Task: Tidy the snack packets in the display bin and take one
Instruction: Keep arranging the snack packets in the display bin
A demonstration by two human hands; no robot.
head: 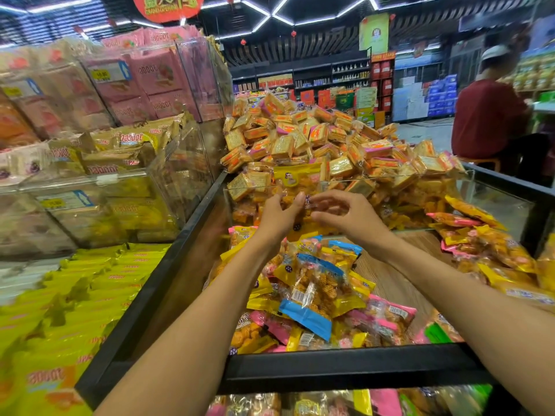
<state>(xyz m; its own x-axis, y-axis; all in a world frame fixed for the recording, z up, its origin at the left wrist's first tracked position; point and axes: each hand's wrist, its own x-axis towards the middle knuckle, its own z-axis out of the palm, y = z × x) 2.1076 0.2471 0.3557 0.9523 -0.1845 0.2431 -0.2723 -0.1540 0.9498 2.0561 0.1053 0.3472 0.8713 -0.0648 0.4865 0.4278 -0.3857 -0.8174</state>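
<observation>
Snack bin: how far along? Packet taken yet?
Done: nothing clearly; the packet pile lies jumbled in the display bin. In hand: left hand and right hand hold one yellow packet upright above the bin. Left: straighten the pile, carry a packet off.

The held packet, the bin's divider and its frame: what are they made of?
Held packet: glossy plastic film, apparently; it glints and shows the snacks inside. Divider: clear acrylic or glass; packets show through. Bin frame: matte black, probably metal.

Snack packets [312, 283] heaped in the display bin [345, 369], wrapped biscuits [315, 142] piled behind them — both hands over the heap, clear boxes [120, 187] off left.
</observation>
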